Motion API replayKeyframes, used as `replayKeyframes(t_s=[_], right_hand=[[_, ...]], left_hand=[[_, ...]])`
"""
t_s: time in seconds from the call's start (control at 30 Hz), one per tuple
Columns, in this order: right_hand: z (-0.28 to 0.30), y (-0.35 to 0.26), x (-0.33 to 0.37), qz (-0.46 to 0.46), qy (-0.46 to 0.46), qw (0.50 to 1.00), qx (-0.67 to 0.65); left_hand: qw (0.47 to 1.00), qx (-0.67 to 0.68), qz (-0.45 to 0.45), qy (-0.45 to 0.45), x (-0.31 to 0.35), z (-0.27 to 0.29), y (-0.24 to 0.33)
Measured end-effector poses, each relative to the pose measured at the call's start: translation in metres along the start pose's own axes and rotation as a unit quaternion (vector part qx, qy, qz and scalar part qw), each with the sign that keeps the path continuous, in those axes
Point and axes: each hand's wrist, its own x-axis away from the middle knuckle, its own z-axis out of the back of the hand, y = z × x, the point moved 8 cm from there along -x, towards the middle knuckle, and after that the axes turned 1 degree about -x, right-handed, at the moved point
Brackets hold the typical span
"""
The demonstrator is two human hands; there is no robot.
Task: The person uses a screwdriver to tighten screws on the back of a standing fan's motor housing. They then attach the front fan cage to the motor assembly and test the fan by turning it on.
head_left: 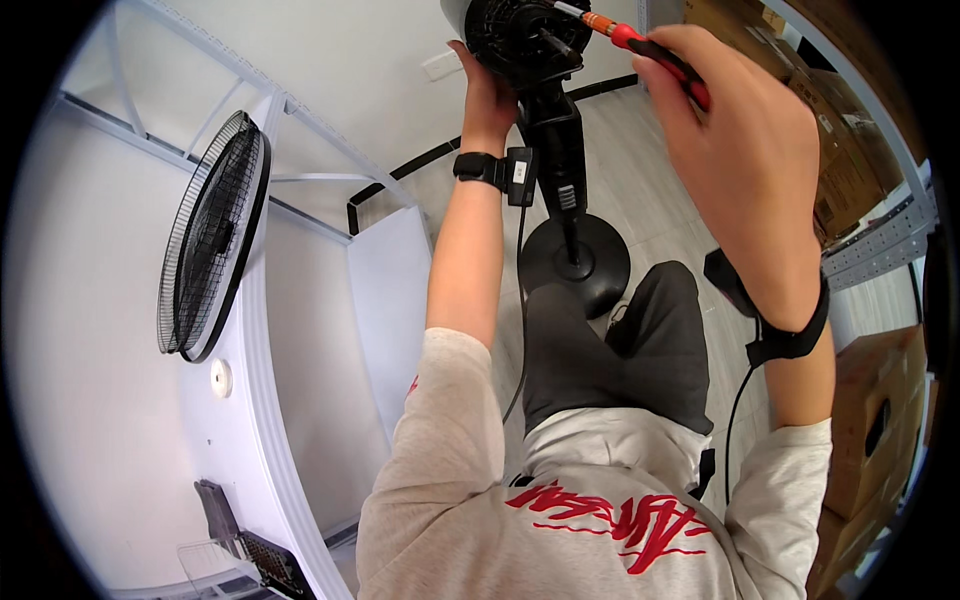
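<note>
A black pedestal fan stands in front of me without its front grille, its motor head [520, 40] at the top edge of the view. My left hand [488, 100] grips the side of that head, its fingers partly hidden behind it. In my right hand [735, 140] is a screwdriver [655, 50] with a red and black handle. Its shaft points left at the upper rim of the motor head; whether the tip sits in a screw I cannot make out. Below, the fan's black column [556, 150] runs down to a round base [590, 282] between my feet.
On the white shelf [262, 430] at left, a black fan grille [212, 235] stands on edge near a small white round piece [221, 378]. Farther down lies a dark mesh-like object [270, 562]. Cardboard boxes [875, 410] fill a rack at right. Cables hang from both wrists.
</note>
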Motion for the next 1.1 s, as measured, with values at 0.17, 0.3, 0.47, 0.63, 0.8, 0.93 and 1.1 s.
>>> replayKeyframes(t_s=[0.17, 0.3, 0.47, 0.63, 0.8, 0.93, 1.1], right_hand=[[-0.011, 0.024, 0.049, -0.083, 0.045, 0.972, -0.215], [-0.042, 0.024, 0.104, -0.079, 0.023, 0.948, -0.309], [-0.121, 0.022, 0.158, -0.119, -0.018, 0.921, -0.370], [-0.171, 0.011, 0.202, -0.149, -0.144, 0.910, -0.358], [-0.185, 0.019, 0.238, -0.180, -0.224, 0.904, -0.316], [-0.184, 0.027, 0.254, -0.198, -0.238, 0.905, -0.293], [-0.187, 0.036, 0.273, -0.221, -0.252, 0.902, -0.272]], left_hand=[[0.983, -0.037, 0.047, 0.174, 0.036, 0.059, 0.008], [0.957, -0.063, 0.093, 0.268, 0.101, 0.098, -0.005], [0.953, -0.001, 0.164, 0.256, 0.184, 0.106, -0.056], [0.925, -0.008, 0.138, 0.353, 0.251, 0.122, -0.077], [0.914, -0.036, 0.143, 0.377, 0.265, 0.118, -0.094], [0.924, -0.036, 0.148, 0.352, 0.270, 0.125, -0.115], [0.920, -0.042, 0.158, 0.357, 0.279, 0.129, -0.145]])
